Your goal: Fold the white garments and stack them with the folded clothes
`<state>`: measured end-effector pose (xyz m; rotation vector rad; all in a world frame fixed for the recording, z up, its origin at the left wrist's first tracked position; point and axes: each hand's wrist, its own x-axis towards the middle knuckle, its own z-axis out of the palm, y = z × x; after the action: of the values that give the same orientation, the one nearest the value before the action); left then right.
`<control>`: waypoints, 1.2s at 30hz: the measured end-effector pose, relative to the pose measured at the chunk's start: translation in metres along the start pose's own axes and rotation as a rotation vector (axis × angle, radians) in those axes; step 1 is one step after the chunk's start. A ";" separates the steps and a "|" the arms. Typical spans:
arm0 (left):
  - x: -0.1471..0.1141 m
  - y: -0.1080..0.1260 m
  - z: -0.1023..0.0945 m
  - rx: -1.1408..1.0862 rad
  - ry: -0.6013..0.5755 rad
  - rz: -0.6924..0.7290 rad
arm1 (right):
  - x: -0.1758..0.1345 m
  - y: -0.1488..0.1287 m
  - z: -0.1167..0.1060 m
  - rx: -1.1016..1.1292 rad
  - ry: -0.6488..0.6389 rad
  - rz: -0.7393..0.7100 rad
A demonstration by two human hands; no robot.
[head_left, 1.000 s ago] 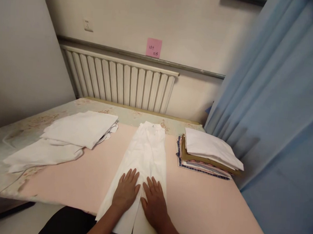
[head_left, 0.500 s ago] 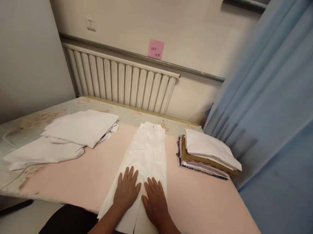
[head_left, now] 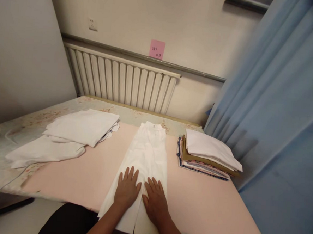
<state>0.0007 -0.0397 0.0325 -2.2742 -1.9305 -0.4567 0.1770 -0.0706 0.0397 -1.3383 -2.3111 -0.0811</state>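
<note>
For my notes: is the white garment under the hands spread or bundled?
Spread: the white garment lies flat, lower panels side by side under left hand and right hand.

Fingers (head_left: 131, 174) flat on white trousers (head_left: 145, 153), folded clothes (head_left: 210, 148) at right

1 head-worn camera looks forward and down, from close by, across the table (head_left: 206, 208) to the wall (head_left: 198, 35).

White trousers (head_left: 149, 148): plain, lightly creased, narrower at the waist than the hems
Pose: flat, running lengthwise from far to near
Waistband (head_left: 159, 127): towards the far edge of the desk (head_left: 131, 114), small dark mark at its middle
Legs (head_left: 129, 217): side by side, parted by a narrow slit
Hems: at the near edge
</note>
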 end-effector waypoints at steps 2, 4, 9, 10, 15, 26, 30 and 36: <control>0.000 0.000 0.000 -0.002 -0.001 -0.003 | 0.000 0.000 0.000 0.001 -0.003 0.004; 0.000 0.000 0.000 -0.005 -0.004 -0.007 | 0.001 0.000 0.000 0.005 -0.006 0.011; 0.000 0.000 0.001 -0.012 -0.014 -0.013 | 0.001 -0.001 0.001 0.005 -0.003 0.017; 0.000 0.000 0.001 -0.012 -0.019 -0.016 | 0.001 -0.001 0.001 0.003 0.001 0.016; 0.000 0.000 -0.001 -0.015 -0.038 -0.017 | 0.000 -0.001 0.001 0.003 0.010 0.010; 0.000 0.000 -0.002 -0.002 -0.028 -0.012 | 0.000 -0.001 0.001 0.016 0.012 0.013; 0.000 0.000 -0.003 -0.005 -0.029 -0.015 | 0.000 -0.001 0.001 0.018 0.005 0.016; 0.000 0.000 -0.002 -0.012 -0.031 -0.013 | 0.000 -0.002 0.000 0.028 -0.004 0.023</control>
<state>0.0001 -0.0402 0.0346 -2.2903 -1.9636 -0.4390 0.1757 -0.0712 0.0407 -1.3513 -2.2911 -0.0386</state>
